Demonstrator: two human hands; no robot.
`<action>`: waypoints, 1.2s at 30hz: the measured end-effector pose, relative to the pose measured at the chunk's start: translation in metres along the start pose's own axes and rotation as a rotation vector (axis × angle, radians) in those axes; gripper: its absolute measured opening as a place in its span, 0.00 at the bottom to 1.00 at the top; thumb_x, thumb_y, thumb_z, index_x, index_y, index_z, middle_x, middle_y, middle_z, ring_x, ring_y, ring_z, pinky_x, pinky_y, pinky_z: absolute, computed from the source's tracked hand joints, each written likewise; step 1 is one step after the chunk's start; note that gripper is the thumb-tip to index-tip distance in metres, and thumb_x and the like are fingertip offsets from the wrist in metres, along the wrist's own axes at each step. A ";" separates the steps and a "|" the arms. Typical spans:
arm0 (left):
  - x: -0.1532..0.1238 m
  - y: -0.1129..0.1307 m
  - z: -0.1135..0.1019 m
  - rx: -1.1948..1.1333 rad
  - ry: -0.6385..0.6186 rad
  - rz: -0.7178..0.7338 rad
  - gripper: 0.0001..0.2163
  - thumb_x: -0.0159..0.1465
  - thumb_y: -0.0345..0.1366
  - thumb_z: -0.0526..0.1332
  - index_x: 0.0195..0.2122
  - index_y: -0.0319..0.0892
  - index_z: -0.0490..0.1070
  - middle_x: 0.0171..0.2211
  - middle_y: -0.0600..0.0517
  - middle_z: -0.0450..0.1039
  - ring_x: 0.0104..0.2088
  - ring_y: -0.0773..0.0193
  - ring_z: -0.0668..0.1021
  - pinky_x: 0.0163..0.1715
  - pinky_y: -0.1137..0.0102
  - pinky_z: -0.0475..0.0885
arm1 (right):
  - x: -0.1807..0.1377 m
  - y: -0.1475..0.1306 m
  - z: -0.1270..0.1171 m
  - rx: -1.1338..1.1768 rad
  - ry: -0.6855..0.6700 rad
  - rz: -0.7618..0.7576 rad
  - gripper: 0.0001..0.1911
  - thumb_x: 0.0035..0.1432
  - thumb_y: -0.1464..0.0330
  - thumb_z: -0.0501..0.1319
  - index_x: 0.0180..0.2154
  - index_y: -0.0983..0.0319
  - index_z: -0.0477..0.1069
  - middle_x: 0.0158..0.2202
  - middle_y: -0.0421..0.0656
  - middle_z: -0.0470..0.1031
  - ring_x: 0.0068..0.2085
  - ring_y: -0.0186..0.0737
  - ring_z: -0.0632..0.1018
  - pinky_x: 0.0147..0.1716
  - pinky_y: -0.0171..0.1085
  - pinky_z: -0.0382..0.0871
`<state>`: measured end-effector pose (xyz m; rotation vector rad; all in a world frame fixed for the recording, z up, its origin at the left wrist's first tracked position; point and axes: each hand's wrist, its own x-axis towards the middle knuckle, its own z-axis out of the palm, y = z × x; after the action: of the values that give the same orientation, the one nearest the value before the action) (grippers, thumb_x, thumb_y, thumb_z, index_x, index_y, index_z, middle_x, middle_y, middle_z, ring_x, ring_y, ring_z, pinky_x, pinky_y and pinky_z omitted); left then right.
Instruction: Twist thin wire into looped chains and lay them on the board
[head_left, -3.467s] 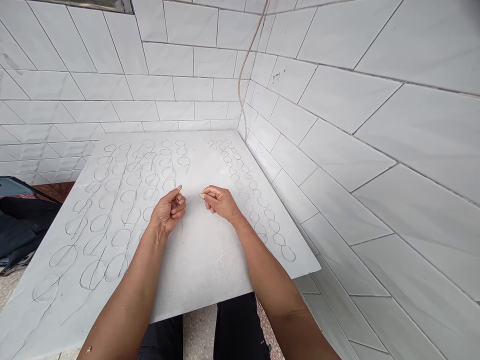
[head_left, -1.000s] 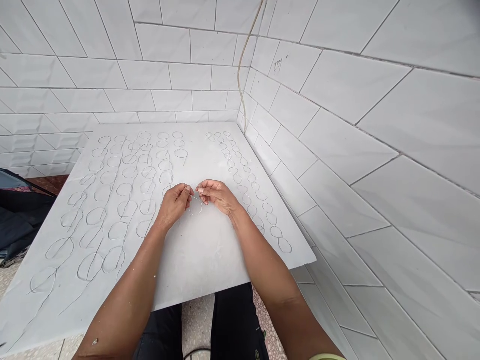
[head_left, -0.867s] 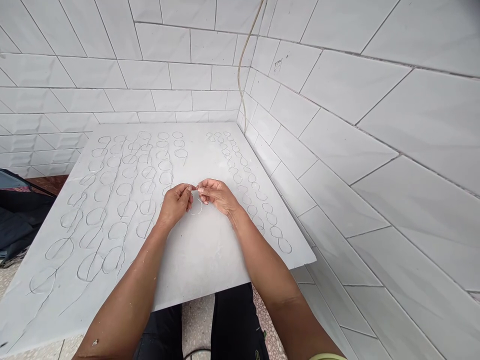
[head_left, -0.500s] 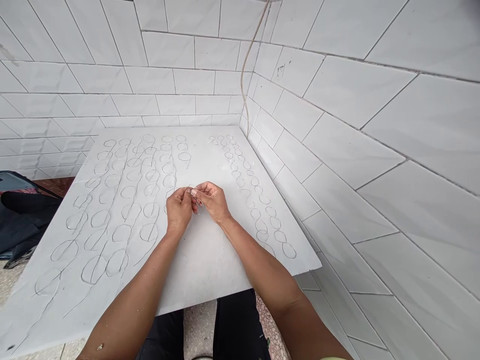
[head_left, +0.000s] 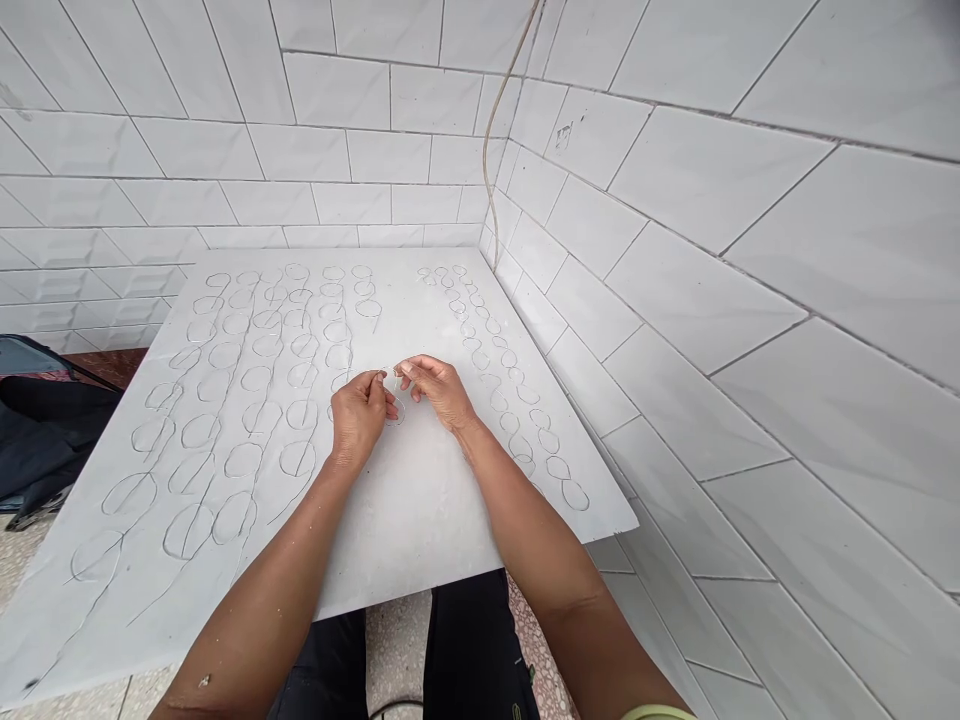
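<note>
A thin wire ring (head_left: 400, 412) hangs between my hands, over the middle of the white board (head_left: 405, 540). My left hand (head_left: 360, 410) is closed in a pinch on the wire, thumb against the forefinger. Just to its right, my right hand (head_left: 435, 386) pinches the wire's upper end between thumb and fingertips. The fingertips are a small gap apart, and the wire is so fine that its exact path is hard to follow. Rows of similar wire rings (head_left: 302, 415) lie on the board left of my hands, and smaller wire loops (head_left: 549, 440) run in lines to the right.
White tiled walls (head_left: 750, 220) meet behind the board and close in along its right edge. A beige cable (head_left: 487, 140) hangs down the corner. Dark cloth (head_left: 45, 430) lies off the left side. My legs (head_left: 469, 640) are under the front edge.
My right hand has moved slightly up and right, away from the left, so a small gap shows between the fingertips. My left hand has stayed nearly in place.
</note>
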<state>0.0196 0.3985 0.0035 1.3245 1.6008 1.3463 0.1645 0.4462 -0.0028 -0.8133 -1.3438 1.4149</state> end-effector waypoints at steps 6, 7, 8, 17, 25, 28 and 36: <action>-0.003 -0.003 0.003 0.069 -0.084 0.072 0.12 0.69 0.41 0.57 0.37 0.42 0.78 0.25 0.52 0.75 0.20 0.65 0.77 0.25 0.70 0.74 | 0.001 -0.002 -0.012 -0.123 -0.025 0.053 0.13 0.54 0.57 0.69 0.32 0.60 0.77 0.26 0.36 0.69 0.25 0.30 0.64 0.24 0.33 0.55; -0.003 -0.003 0.004 0.042 -0.098 0.057 0.13 0.69 0.42 0.57 0.37 0.42 0.78 0.25 0.52 0.75 0.20 0.64 0.77 0.24 0.70 0.74 | 0.001 -0.001 -0.013 -0.126 -0.028 0.057 0.13 0.54 0.57 0.69 0.31 0.60 0.76 0.26 0.37 0.70 0.25 0.30 0.65 0.24 0.33 0.56; -0.002 -0.003 0.003 0.006 -0.112 0.038 0.13 0.69 0.44 0.57 0.36 0.42 0.77 0.25 0.51 0.76 0.20 0.64 0.78 0.24 0.69 0.75 | 0.001 -0.001 -0.014 -0.128 -0.025 0.062 0.13 0.54 0.57 0.69 0.31 0.60 0.76 0.27 0.37 0.71 0.26 0.30 0.66 0.24 0.32 0.57; 0.003 0.004 0.001 -0.361 -0.108 -0.176 0.20 0.69 0.51 0.58 0.48 0.37 0.73 0.42 0.40 0.80 0.33 0.57 0.83 0.38 0.59 0.81 | 0.005 0.003 -0.015 -0.050 0.093 0.085 0.13 0.54 0.57 0.68 0.32 0.60 0.73 0.27 0.39 0.74 0.24 0.31 0.69 0.20 0.31 0.56; -0.001 0.010 -0.002 -0.505 -0.449 -0.324 0.16 0.63 0.46 0.67 0.40 0.38 0.73 0.32 0.47 0.76 0.26 0.66 0.76 0.26 0.70 0.72 | 0.009 0.009 -0.014 -0.025 0.211 0.056 0.11 0.53 0.59 0.67 0.32 0.60 0.73 0.29 0.41 0.78 0.25 0.32 0.72 0.20 0.32 0.60; 0.001 0.012 -0.004 -0.528 -0.476 -0.356 0.21 0.64 0.55 0.63 0.39 0.38 0.74 0.27 0.51 0.71 0.22 0.67 0.72 0.19 0.72 0.66 | 0.008 0.007 -0.012 -0.066 0.218 0.062 0.10 0.54 0.60 0.66 0.31 0.60 0.73 0.29 0.41 0.78 0.24 0.32 0.72 0.21 0.33 0.60; 0.003 0.009 -0.003 -0.395 -0.401 -0.441 0.20 0.66 0.54 0.58 0.34 0.39 0.74 0.23 0.56 0.58 0.17 0.72 0.59 0.13 0.74 0.48 | 0.005 0.006 -0.004 -0.290 0.300 -0.034 0.07 0.58 0.64 0.62 0.29 0.58 0.72 0.27 0.38 0.75 0.27 0.35 0.72 0.26 0.35 0.65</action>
<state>0.0181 0.4000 0.0132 0.8675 1.1840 0.9825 0.1655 0.4530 -0.0089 -1.1382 -1.3346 1.0343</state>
